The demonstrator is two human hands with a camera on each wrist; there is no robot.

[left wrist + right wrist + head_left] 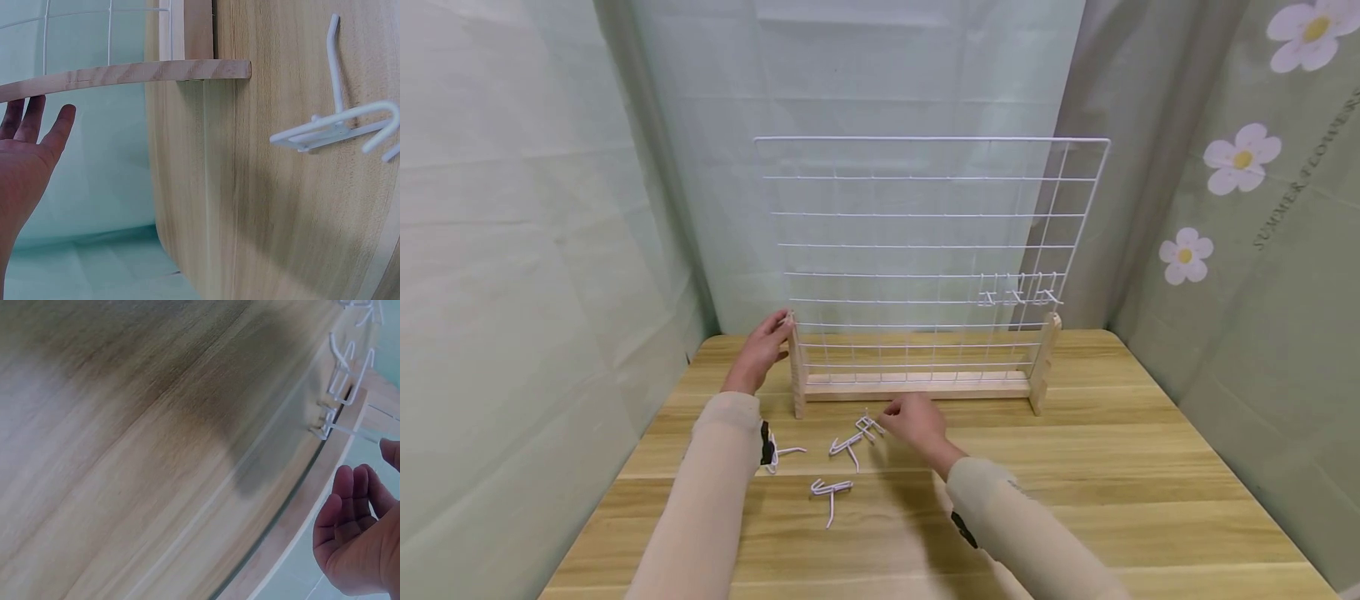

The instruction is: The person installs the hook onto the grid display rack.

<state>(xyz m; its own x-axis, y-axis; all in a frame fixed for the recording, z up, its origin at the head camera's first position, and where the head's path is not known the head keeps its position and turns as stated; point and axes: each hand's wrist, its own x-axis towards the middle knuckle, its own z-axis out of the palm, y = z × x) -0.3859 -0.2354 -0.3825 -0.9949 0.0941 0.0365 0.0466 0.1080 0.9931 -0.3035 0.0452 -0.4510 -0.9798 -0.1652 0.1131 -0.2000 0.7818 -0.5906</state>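
In the head view my left hand (762,350) rests at the top of the left wooden post (798,379) of a white wire grid stand (925,246). The left wrist view shows its fingers (57,134) mostly straight, some touching the post's edge. My right hand (916,421) is low before the base, fingers loosely curled. Beside its fingertips lies a white wire hook (867,425). In the right wrist view that hook's prong (356,432) reaches to my thumb; whether they touch is unclear. A second hook (847,446) lies close by, and another hook (831,489) is nearer me.
One more hook (786,451) lies by my left sleeve, partly hidden. Three hooks (1015,296) hang on the grid's right side. The stand's wooden base (917,387) spans the rear of the wooden table (1112,475). Fabric curtains (550,275) surround it on three sides.
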